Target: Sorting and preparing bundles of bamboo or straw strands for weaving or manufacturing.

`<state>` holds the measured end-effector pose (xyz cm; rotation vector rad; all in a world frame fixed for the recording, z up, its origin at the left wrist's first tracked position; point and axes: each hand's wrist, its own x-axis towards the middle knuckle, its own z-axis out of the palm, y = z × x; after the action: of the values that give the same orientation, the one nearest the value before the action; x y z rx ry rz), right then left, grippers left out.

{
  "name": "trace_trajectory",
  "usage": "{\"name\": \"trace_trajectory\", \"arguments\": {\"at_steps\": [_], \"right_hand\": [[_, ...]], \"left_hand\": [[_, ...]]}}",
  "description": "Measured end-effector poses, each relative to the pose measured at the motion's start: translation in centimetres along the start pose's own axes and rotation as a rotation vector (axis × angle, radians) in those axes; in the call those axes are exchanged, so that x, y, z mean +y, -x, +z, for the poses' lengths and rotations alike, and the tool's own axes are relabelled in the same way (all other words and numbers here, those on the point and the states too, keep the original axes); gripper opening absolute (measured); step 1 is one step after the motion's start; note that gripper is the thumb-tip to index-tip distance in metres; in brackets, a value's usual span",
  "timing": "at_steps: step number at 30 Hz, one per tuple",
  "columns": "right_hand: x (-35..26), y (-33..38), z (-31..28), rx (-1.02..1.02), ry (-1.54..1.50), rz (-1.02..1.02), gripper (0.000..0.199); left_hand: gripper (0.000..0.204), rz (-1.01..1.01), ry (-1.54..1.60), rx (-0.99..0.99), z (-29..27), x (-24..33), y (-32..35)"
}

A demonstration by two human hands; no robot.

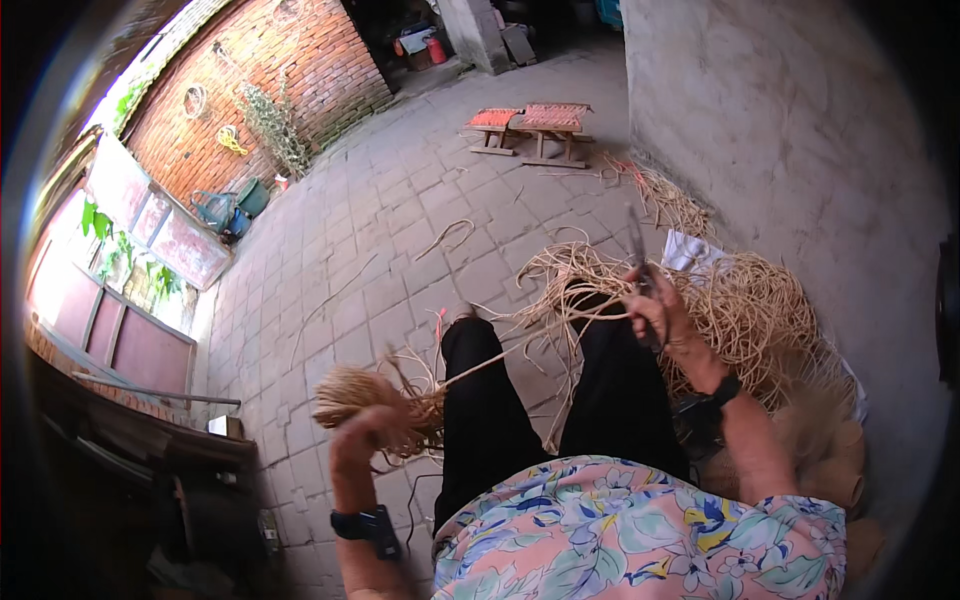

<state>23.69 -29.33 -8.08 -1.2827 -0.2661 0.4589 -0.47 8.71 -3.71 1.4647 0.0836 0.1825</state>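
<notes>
My left hand [366,436], somewhat blurred, is closed at a thick bundle of tan straw-like cord [350,392] beside my left knee. The bundle's blunt end points left, and loose ends trail from it. One cord [490,364] stretches from there across my left thigh toward my right knee. Over that knee lies a loose tangle of the same cord [570,272]. My right hand [664,312] grips dark metal scissors [640,250], blades pointing away from me, next to the tangle. Whether the right fingers also hold cord is hard to see.
A big heap of cord [760,320] with white cloth [692,250] lies at my right, by the grey wall [780,130]. More cord [668,198] lies farther along it. Two low woven stools [555,118] stand ahead. Loose strands [445,236] lie on the paved floor [350,260].
</notes>
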Motion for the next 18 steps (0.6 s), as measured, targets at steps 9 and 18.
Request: {"name": "trace_trajectory", "arguments": {"at_steps": [9,18], "right_hand": [[0.1,1.0,-25.4,0.761,0.514,-0.405,0.014],[2.0,3.0,-28.0,0.845,0.412,-0.167,0.022]], "left_hand": [[0.024,0.475,0.497,0.835,-20.4,0.8,2.8],[0.031,-0.818,0.458,-0.008,-23.9,-12.9,11.1]]}}
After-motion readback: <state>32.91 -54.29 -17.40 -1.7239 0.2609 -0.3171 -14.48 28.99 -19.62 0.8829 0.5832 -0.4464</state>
